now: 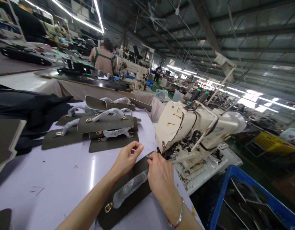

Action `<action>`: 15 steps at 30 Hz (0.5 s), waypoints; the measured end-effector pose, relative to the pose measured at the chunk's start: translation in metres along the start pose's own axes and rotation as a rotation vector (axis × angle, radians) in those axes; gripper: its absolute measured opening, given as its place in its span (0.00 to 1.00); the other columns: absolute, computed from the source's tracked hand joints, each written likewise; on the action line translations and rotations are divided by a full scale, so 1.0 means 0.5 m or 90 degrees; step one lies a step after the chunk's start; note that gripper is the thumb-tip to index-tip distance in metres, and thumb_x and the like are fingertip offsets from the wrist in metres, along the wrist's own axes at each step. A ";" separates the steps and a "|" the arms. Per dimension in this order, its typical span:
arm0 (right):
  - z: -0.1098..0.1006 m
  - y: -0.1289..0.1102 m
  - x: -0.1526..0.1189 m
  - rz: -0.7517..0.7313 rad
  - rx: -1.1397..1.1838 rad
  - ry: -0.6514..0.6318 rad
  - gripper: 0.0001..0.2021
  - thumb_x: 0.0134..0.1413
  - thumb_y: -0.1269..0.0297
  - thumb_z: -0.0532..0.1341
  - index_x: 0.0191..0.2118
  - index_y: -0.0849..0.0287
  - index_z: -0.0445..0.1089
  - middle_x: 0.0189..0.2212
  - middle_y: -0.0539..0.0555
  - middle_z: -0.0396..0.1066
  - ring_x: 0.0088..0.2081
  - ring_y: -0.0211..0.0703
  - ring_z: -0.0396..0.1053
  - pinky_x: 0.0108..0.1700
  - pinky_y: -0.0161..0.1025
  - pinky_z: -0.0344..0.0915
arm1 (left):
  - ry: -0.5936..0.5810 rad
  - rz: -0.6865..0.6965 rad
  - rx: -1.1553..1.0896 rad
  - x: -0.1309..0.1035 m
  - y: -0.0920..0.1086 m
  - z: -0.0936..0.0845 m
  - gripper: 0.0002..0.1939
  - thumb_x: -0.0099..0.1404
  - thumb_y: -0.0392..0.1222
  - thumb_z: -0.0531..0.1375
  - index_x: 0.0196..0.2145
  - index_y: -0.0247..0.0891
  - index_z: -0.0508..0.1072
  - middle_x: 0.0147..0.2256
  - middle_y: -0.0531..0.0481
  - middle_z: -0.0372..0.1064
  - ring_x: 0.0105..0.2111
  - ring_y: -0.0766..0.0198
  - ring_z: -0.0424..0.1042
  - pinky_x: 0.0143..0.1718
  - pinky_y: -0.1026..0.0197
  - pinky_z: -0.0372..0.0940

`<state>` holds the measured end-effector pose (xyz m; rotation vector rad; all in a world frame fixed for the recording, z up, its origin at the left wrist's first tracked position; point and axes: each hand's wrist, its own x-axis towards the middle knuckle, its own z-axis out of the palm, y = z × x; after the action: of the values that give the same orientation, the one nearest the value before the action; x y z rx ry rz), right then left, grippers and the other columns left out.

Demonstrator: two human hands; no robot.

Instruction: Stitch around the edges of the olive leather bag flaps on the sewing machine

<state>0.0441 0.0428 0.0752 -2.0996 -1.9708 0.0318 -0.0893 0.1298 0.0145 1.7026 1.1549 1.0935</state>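
Note:
A dark olive bag panel (135,203) lies slantwise on the white table below my hands, its far end close to the sewing machine. A carry handle in clear plastic wrap (130,189) is fixed to it by a gold ring fitting (108,207). Above the panel, my left hand (128,158) has thumb and fingertips pinched together; whatever is between them is too small to make out. My right hand (161,171) is closed at the panel's far end. A small grey pointed tip (147,157) shows at its fingertips, while the rest is hidden in the grip.
Several similar panels with wrapped handles (106,124) lie overlapped on the table (73,172). A cream sewing machine (185,127) stands at the right. Below it, a blue crate (225,195) holds more panels. Black fabric (29,108) covers the left side. A person (104,60) sits farther back.

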 end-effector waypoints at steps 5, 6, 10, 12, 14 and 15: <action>-0.022 0.012 -0.022 0.003 0.074 0.017 0.05 0.67 0.68 0.56 0.45 0.56 0.69 0.41 0.53 0.76 0.41 0.49 0.75 0.36 0.39 0.57 | -0.068 -0.046 0.045 -0.008 -0.035 -0.030 0.21 0.64 0.58 0.57 0.45 0.38 0.72 0.42 0.46 0.74 0.41 0.56 0.71 0.40 0.58 0.61; -0.025 0.014 -0.026 0.004 0.078 0.013 0.06 0.67 0.68 0.56 0.45 0.56 0.69 0.41 0.53 0.76 0.42 0.50 0.75 0.37 0.39 0.58 | -0.124 -0.047 0.043 -0.013 -0.038 -0.035 0.21 0.63 0.58 0.59 0.42 0.38 0.74 0.40 0.47 0.75 0.39 0.56 0.72 0.40 0.58 0.62; -0.030 0.020 -0.032 -0.016 0.101 0.002 0.05 0.66 0.68 0.58 0.46 0.56 0.69 0.43 0.52 0.75 0.43 0.49 0.74 0.39 0.39 0.58 | -0.287 -0.034 0.014 -0.023 -0.037 -0.042 0.20 0.62 0.60 0.61 0.32 0.38 0.77 0.30 0.52 0.74 0.32 0.61 0.71 0.35 0.62 0.62; -0.028 0.020 -0.031 -0.026 0.107 0.001 0.05 0.66 0.68 0.58 0.45 0.56 0.69 0.43 0.52 0.75 0.43 0.49 0.74 0.39 0.39 0.58 | -0.307 -0.032 0.003 -0.021 -0.037 -0.043 0.21 0.64 0.59 0.58 0.34 0.37 0.77 0.29 0.52 0.74 0.30 0.62 0.70 0.32 0.63 0.61; -0.026 0.018 -0.030 -0.031 0.104 0.000 0.05 0.66 0.68 0.58 0.45 0.56 0.69 0.43 0.51 0.75 0.43 0.49 0.74 0.39 0.39 0.58 | -0.298 -0.032 0.008 -0.016 -0.038 -0.043 0.20 0.66 0.57 0.56 0.34 0.37 0.78 0.29 0.52 0.74 0.29 0.62 0.70 0.30 0.63 0.59; -0.025 0.016 -0.029 -0.033 0.099 -0.003 0.05 0.66 0.68 0.58 0.45 0.56 0.69 0.43 0.51 0.75 0.43 0.49 0.74 0.39 0.39 0.58 | -0.283 -0.031 0.017 -0.014 -0.039 -0.044 0.19 0.66 0.55 0.56 0.34 0.38 0.78 0.28 0.52 0.74 0.28 0.62 0.69 0.30 0.63 0.59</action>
<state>0.0530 0.0262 0.0835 -1.9524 -1.9559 0.1742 -0.1167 0.1316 0.0019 1.8094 0.9220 0.6254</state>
